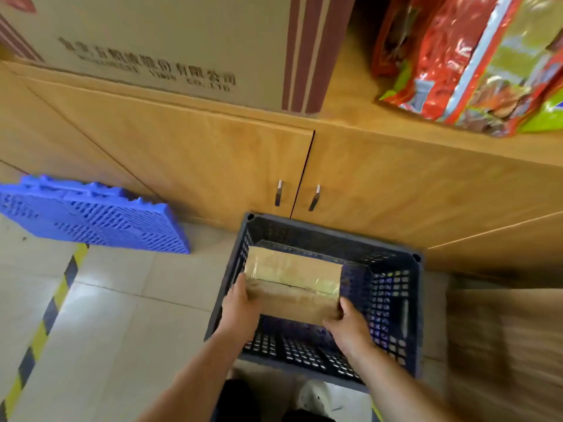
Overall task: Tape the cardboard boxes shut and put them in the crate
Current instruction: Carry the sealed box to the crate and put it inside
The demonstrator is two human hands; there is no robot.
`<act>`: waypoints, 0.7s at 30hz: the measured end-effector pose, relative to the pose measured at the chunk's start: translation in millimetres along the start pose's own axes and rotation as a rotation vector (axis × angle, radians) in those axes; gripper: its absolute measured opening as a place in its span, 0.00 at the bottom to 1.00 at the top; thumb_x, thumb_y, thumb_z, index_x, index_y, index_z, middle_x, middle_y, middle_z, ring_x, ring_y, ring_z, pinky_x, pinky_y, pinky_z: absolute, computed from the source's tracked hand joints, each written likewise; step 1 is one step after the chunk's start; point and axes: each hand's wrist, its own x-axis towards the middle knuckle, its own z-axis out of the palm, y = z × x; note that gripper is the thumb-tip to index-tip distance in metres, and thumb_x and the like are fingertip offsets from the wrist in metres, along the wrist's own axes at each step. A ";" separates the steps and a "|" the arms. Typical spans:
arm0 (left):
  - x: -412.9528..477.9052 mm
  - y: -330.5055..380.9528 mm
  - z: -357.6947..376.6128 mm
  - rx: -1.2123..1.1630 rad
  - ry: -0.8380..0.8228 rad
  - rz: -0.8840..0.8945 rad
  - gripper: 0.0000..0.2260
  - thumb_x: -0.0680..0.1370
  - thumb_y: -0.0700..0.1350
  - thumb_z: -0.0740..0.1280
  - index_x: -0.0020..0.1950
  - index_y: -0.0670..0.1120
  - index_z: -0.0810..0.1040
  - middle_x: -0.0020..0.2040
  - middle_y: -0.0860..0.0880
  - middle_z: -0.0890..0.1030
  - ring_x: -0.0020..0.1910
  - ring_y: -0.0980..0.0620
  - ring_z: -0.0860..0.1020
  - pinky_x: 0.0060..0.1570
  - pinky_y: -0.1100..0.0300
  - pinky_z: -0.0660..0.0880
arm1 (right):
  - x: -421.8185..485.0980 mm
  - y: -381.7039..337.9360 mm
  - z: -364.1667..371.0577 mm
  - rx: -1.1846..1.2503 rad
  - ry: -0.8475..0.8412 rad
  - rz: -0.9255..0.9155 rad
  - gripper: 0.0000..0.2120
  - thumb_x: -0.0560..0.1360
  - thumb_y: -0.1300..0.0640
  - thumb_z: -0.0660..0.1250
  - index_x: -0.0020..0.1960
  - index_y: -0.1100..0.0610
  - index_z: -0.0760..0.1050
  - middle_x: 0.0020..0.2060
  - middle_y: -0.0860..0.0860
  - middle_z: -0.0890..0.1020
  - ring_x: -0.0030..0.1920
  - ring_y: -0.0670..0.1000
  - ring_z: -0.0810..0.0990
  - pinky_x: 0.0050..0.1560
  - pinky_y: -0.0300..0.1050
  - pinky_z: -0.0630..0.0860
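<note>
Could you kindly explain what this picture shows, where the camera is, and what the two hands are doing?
There is no machine: a person wears a wide-angle camera on the head, looking down at their own arms. The left hand and right hand grip opposite ends of a taped cardboard box, held inside a dark blue crate on the tiled floor; whether it touches the bottom is unclear. Behind stands a wooden cabinet with a large carton and red bags on top; a blue plastic grid sits at its foot.
</note>
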 end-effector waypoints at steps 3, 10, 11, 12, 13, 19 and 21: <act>50.2 -17.4 13.8 0.110 0.011 -0.001 0.25 0.75 0.44 0.61 0.73 0.48 0.63 0.64 0.43 0.72 0.64 0.42 0.70 0.64 0.42 0.68 | 54.8 13.2 24.0 0.039 0.008 0.013 0.25 0.78 0.62 0.64 0.73 0.57 0.63 0.64 0.52 0.75 0.52 0.50 0.77 0.43 0.44 0.71; 130.7 -44.1 38.2 0.277 0.038 0.053 0.31 0.77 0.41 0.60 0.77 0.49 0.51 0.70 0.42 0.64 0.68 0.40 0.64 0.67 0.43 0.65 | 139.5 22.9 61.4 0.086 0.049 -0.030 0.19 0.80 0.62 0.58 0.71 0.52 0.66 0.57 0.47 0.78 0.42 0.44 0.76 0.40 0.42 0.73; 138.4 -47.3 40.9 0.256 0.033 0.051 0.31 0.77 0.40 0.60 0.77 0.49 0.50 0.71 0.42 0.63 0.69 0.40 0.64 0.67 0.42 0.65 | 147.1 22.0 64.1 0.077 0.052 -0.034 0.20 0.80 0.63 0.57 0.71 0.51 0.66 0.56 0.47 0.77 0.41 0.45 0.76 0.39 0.43 0.73; 145.1 -50.5 43.5 0.243 0.034 0.053 0.31 0.76 0.39 0.60 0.77 0.48 0.50 0.72 0.42 0.62 0.69 0.41 0.63 0.67 0.42 0.66 | 154.5 21.5 66.7 0.068 0.053 -0.039 0.21 0.81 0.63 0.56 0.72 0.51 0.64 0.56 0.48 0.77 0.42 0.46 0.76 0.40 0.44 0.73; 150.5 -53.4 45.8 0.244 0.038 0.051 0.31 0.77 0.39 0.59 0.77 0.47 0.51 0.72 0.42 0.61 0.70 0.41 0.62 0.67 0.43 0.65 | 160.9 21.7 69.0 0.061 0.056 -0.043 0.22 0.81 0.63 0.55 0.73 0.51 0.63 0.57 0.49 0.76 0.41 0.47 0.75 0.40 0.44 0.73; 168.5 -70.7 50.3 0.342 -0.001 0.054 0.33 0.79 0.43 0.58 0.78 0.51 0.42 0.78 0.53 0.47 0.75 0.49 0.49 0.68 0.54 0.62 | 182.4 26.9 79.7 0.011 0.079 -0.062 0.22 0.80 0.64 0.56 0.72 0.51 0.64 0.51 0.48 0.74 0.43 0.49 0.75 0.35 0.41 0.70; 170.5 -72.9 49.5 0.354 -0.021 0.055 0.34 0.78 0.43 0.57 0.78 0.53 0.41 0.78 0.57 0.44 0.75 0.51 0.49 0.64 0.53 0.69 | 185.7 28.4 80.0 0.014 0.082 -0.053 0.23 0.80 0.64 0.56 0.73 0.50 0.63 0.51 0.48 0.74 0.40 0.47 0.74 0.33 0.39 0.70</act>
